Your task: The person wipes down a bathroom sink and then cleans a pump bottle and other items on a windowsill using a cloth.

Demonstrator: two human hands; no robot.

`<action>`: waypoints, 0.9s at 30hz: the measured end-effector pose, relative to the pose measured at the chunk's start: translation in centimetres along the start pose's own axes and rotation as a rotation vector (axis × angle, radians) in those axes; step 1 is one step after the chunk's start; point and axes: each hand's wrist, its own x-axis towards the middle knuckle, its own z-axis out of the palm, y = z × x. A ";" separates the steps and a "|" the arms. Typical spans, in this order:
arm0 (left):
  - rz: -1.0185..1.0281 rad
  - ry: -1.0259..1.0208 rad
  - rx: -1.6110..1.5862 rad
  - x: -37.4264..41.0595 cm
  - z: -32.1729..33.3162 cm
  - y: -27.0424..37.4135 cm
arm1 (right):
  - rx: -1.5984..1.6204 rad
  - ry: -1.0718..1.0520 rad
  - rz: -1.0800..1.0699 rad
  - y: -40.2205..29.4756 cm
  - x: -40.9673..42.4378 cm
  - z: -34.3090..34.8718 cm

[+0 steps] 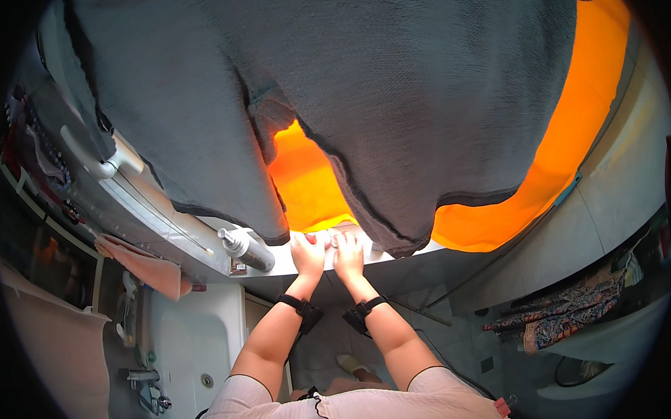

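Note:
Both my hands reach forward to a bright white window ledge (279, 262), beneath hanging dark grey cloth (420, 95). In my left hand (308, 256) is a small red object (312, 239), mostly covered by the fingers. My right hand (348, 258) is close beside it with bent fingers, near something pale; glare hides whether it grips that. A bright orange cloth (309, 177) shows through a gap in the grey cloth, just beyond my hands. To the left of my left hand, a grey pump bottle (251, 251) stands on the ledge.
A white washbasin (190, 325) with a metal tap (142, 375) lies at the lower left. A pink towel (143, 263) hangs above it. The window handle (104, 162) is at the left. Patterned fabric (572, 309) hangs at the right. Thin rods (419, 311) slant below the ledge.

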 end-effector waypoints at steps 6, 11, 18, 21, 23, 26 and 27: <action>-0.052 -0.008 0.022 0.1 -0.7 -1.3 | 0.043 -0.105 -0.101 -1.7 -3.6 -1.6; 0.087 0.035 0.033 0.2 -0.1 1.6 | 0.190 0.073 -0.014 0.5 -7.9 -7.8; -0.038 -0.024 -0.173 -0.2 2.5 -3.8 | 0.050 0.368 0.164 6.4 -7.0 -14.4; -0.056 0.014 -0.218 -0.1 3.2 -3.6 | -0.016 0.393 0.198 8.7 -5.8 -16.0; -0.008 -0.038 -0.168 0.0 3.1 -3.4 | -0.081 0.422 0.206 10.3 -4.7 -16.5; -0.082 -0.124 -0.131 -0.7 3.1 1.4 | -0.164 0.401 0.251 13.1 -3.1 -17.0; -0.114 -0.117 -0.150 -0.6 2.7 1.1 | -0.183 0.380 0.263 13.2 -2.6 -16.7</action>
